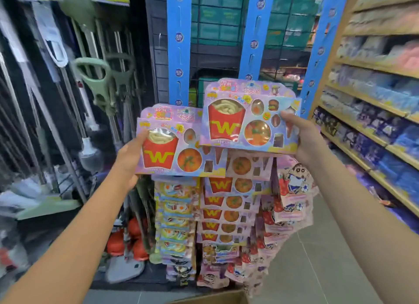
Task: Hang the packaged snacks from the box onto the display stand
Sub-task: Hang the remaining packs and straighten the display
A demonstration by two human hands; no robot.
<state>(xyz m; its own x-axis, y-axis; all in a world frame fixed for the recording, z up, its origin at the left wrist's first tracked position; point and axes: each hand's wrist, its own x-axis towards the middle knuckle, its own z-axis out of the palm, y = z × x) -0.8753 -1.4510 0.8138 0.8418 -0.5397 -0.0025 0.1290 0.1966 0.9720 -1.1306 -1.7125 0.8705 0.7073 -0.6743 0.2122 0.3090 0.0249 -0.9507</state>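
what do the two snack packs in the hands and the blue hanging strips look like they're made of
The snack pack in the left hand and the second pack in the right hand: printed card, seemingly glossy, with clear plastic windows; glare shows on the window over the fries. The blue strips: probably printed cardboard, flat, with punched slots and little shine.

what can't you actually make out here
Head view, each:
- Box: cut off by the bottom edge, contents unseen.
- Left hand fingers: hidden behind the left snack pack.
- Right hand fingers: hidden behind the right snack pack.
- Small print on both packs: blurred.
- Shelf goods at right: blurred.
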